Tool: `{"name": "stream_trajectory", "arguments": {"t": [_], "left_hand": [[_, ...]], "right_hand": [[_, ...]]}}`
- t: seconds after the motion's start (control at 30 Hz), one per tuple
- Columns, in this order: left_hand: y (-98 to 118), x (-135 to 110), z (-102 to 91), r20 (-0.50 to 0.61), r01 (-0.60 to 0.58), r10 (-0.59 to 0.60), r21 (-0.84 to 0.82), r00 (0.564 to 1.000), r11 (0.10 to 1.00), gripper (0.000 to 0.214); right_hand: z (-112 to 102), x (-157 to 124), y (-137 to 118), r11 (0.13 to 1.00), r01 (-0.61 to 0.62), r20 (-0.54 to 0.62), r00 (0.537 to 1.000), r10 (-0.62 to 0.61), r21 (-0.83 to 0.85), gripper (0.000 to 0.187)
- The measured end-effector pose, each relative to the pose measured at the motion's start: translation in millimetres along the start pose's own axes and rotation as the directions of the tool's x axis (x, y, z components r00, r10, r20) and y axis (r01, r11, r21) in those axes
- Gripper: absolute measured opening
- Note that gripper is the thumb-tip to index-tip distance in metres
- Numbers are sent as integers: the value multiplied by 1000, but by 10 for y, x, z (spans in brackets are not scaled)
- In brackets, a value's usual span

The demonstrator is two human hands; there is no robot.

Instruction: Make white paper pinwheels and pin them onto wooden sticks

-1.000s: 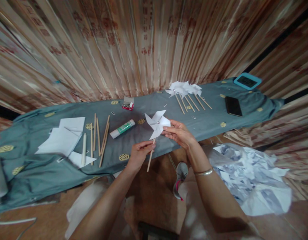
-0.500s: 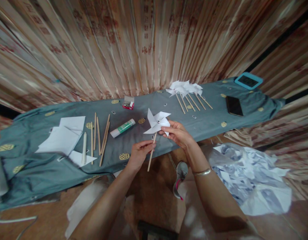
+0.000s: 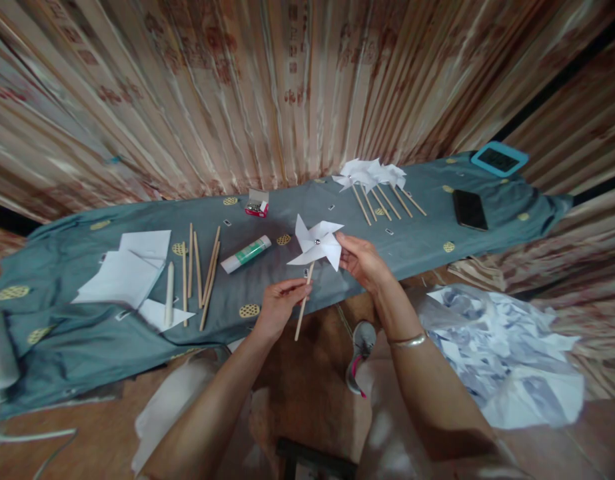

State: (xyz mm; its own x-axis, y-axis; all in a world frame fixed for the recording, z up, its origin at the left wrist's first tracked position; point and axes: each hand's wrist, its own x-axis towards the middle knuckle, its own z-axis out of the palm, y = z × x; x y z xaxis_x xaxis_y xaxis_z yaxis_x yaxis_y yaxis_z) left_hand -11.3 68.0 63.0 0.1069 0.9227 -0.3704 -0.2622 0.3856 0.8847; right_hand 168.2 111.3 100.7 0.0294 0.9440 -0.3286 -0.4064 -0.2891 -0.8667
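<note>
A white paper pinwheel (image 3: 307,251) with a silver pin at its centre is held up over the front edge of the table. My left hand (image 3: 281,303) is closed round its wooden stick (image 3: 302,316), pinching it below the blades. At the right side of the pinwheel, the thumb and curled fingers of my right hand (image 3: 363,261) are at the edge of a blade, lightly gripping it. A green and white glue stick (image 3: 246,254) lies to the left of the pinwheel. Beyond it stands an open red box (image 3: 257,205) of small metal pins.
Several loose sticks (image 3: 196,267), a white candle-like rod (image 3: 170,293) and white paper sheets (image 3: 132,273) lie at left. Several finished pinwheels (image 3: 370,175), a phone (image 3: 470,209) and a blue-framed clock (image 3: 500,159) are at right. A bag of paper scraps (image 3: 507,353) sits on the floor.
My right hand has slid outward, its thumb moving from over the blade to its right edge. More of the blade shows. My left hand keeps its hold on the stick.
</note>
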Motion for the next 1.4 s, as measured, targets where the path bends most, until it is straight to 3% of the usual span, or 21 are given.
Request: {"name": "stream_trajectory", "arguments": {"t": [1.17, 1.4], "left_hand": [[6, 32, -1, -32, -33, 32, -23, 999, 999, 36], [41, 39, -17, -58, -40, 37, -45, 998, 998, 36]], "right_hand": [[134, -79, 41, 992, -119, -15, 993, 120, 34, 20], [142, -48, 57, 984, -173, -64, 983, 170, -45, 29]]}}
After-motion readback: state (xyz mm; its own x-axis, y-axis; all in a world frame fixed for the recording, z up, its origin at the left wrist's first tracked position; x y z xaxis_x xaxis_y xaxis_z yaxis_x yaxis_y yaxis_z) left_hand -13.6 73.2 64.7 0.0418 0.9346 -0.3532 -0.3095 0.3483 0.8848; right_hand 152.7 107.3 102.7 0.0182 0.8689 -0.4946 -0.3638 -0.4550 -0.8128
